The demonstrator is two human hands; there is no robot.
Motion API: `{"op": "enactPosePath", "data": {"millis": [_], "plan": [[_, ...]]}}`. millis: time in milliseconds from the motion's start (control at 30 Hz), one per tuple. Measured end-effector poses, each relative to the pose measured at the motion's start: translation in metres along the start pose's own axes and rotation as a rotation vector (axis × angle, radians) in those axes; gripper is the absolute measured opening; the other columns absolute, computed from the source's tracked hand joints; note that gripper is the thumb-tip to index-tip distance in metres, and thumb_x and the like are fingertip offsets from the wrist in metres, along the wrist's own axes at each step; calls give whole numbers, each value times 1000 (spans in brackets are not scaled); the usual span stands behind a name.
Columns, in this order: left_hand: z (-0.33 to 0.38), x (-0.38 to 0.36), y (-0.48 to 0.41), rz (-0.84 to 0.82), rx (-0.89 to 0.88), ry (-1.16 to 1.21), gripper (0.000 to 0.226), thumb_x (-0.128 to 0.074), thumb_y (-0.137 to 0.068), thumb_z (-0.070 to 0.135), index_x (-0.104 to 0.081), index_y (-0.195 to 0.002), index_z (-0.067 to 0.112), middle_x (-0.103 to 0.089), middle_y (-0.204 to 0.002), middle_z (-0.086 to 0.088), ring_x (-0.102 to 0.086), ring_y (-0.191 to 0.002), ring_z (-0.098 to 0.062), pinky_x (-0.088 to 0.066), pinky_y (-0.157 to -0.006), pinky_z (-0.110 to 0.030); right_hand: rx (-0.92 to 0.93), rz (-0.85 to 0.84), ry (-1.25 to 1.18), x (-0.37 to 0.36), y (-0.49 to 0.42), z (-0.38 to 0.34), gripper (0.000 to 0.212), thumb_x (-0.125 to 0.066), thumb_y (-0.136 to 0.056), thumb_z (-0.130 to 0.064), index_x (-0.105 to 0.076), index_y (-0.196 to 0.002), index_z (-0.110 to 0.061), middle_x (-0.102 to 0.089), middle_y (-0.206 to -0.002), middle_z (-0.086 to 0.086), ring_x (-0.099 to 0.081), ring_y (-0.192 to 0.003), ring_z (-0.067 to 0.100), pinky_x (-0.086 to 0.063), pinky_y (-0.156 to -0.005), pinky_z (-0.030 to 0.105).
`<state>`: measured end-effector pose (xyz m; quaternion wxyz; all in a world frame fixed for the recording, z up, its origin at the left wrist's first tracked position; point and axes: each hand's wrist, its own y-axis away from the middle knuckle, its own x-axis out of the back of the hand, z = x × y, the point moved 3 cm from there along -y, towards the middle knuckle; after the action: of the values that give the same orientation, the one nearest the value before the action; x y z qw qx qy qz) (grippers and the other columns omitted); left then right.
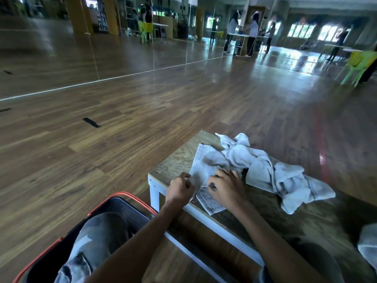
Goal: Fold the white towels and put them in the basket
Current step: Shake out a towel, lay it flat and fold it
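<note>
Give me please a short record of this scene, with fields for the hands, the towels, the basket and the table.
left hand: pinches the spread towel's edge
right hand: fingers curled on the same towel
spread towel: on the table, at its near left corner
towel pile: crumpled, on the table, right of the spread towel
basket: on the floor left of the table, partly hidden by a knee

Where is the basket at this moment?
The basket is at the lower left of the head view, on the floor beside the low table's near-left leg.
</note>
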<state>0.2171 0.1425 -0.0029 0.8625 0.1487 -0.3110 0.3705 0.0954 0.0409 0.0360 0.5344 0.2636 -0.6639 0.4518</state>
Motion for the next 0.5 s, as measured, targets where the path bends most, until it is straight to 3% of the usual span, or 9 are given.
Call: {"op": "enactPosePath", "data": {"millis": [167,300,433,500], "plan": [[-3,8,-2,66,58,164,28,-60,-85,20,-62,-111,12,-63,-91,2,-62,-90,-17,-53,-77,-30,23,-44,-59,-2,0,1,11,-62,-79,-36,-65,-74,-27,-57,-85,-8,-53,-95,18,-32,-84,37],[-5,19,-5,74,124,292,26,-60,-87,10,-65,-112,4,-67,-101,-6,-62,-95,-19,-50,-79,-27,27,-62,-110,1,-7,-3,17,-53,-86,-38,-66,-85,-28,-60,-94,-9,-51,-101,15,-27,-85,34],[-9,24,-6,4,285,383,9,-59,-89,7,-67,-92,12,-62,-80,-10,-53,-64,-15,-44,-64,-24,24,-91,-136,6,-21,-6,11,-52,-88,-32,-63,-85,-30,-59,-93,-10,-52,-98,14,-24,-83,31],[-13,25,-5,-15,318,401,12,-58,-90,6,-66,-86,13,-58,-68,-8,-50,-56,-15,-47,-60,-26,33,-129,-130,4,-25,-6,10,-52,-88,-31,-61,-85,-31,-58,-91,-12,-52,-97,12,-27,-88,32]]}}
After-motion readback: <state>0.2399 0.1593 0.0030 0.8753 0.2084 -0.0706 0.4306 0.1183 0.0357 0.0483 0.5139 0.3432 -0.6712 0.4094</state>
